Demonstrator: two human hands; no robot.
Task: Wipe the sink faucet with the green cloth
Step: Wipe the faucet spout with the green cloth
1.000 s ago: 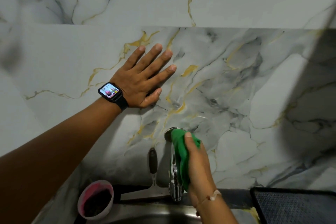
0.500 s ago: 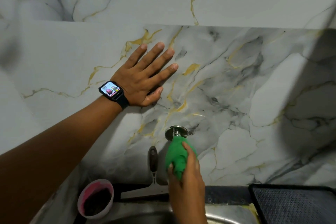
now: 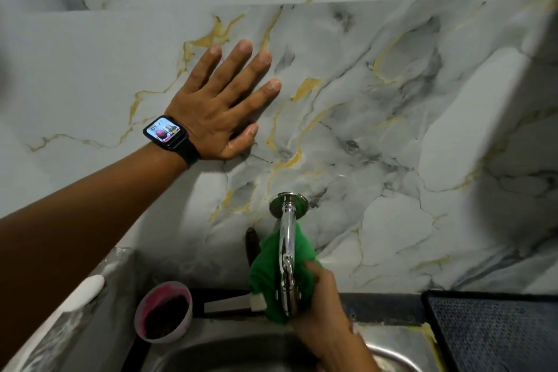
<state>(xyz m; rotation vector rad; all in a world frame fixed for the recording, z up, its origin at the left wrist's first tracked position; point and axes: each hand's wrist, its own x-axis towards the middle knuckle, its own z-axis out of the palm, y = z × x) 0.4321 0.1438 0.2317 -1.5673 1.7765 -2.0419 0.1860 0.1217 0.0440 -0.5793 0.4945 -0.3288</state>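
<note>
A chrome faucet (image 3: 286, 238) sticks out of the marble wall from a round flange and hangs over the steel sink (image 3: 229, 350). The green cloth (image 3: 267, 275) is wrapped under and around the lower part of the spout, on both sides of it. My right hand (image 3: 324, 311) holds the cloth from below and to the right, thumb against it. The spout's tip is hidden by cloth and hand. My left hand (image 3: 223, 102) lies flat on the wall up and to the left, fingers spread, a smartwatch on its wrist.
A pink cup (image 3: 163, 311) with dark contents stands at the sink's back left edge. A squeegee (image 3: 229, 305) with a dark handle leans against the wall behind the faucet. A dark mat (image 3: 495, 332) lies on the counter at right.
My right hand slid the cloth down from the top of the spout to its lower part, baring the flange and upper spout. My left hand stayed on the wall.
</note>
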